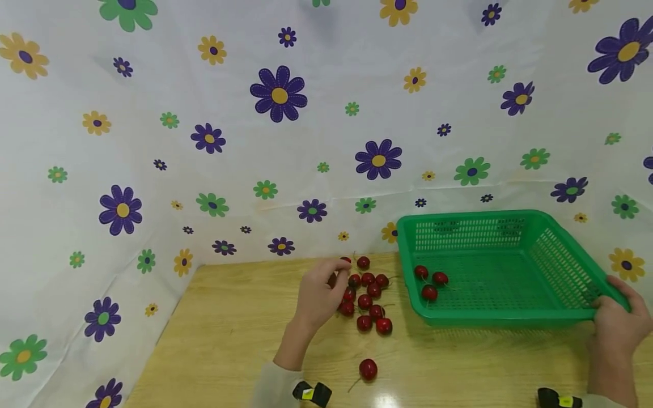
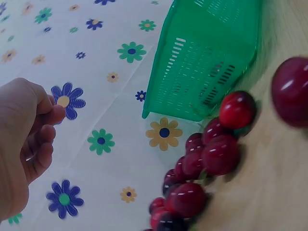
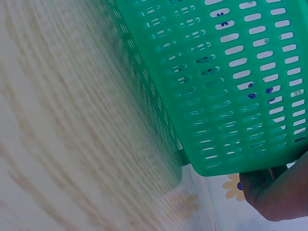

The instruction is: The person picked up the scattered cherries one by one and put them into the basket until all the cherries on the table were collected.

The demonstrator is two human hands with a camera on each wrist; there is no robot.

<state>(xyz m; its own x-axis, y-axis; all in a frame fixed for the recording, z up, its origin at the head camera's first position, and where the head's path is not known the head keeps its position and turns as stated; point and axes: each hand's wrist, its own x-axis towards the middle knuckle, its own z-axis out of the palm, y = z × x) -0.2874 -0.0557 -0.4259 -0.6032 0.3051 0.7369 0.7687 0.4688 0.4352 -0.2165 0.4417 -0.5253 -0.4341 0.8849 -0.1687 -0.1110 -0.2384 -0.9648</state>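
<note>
My left hand (image 1: 319, 292) is over the left side of a group of red cherries (image 1: 364, 301) on the table, its fingers loosely bent. In the left wrist view no cherry shows between the fingers of that hand (image 2: 33, 139); the cherries (image 2: 220, 155) lie to its right. My right hand (image 1: 619, 320) grips the right front corner of a green plastic basket (image 1: 502, 315), thumb inside and fingers round the outside of the rim. Three cherries (image 1: 429, 293) sit in the left part of the basket. The right wrist view shows the basket's slotted side (image 3: 231, 96).
One single cherry (image 1: 368, 369) with a stem lies nearer the front, apart from the group. The wooden table (image 1: 229, 334) ends at the back against a white cloth (image 1: 234, 181) printed with flowers. A similar cloth closes off the left side.
</note>
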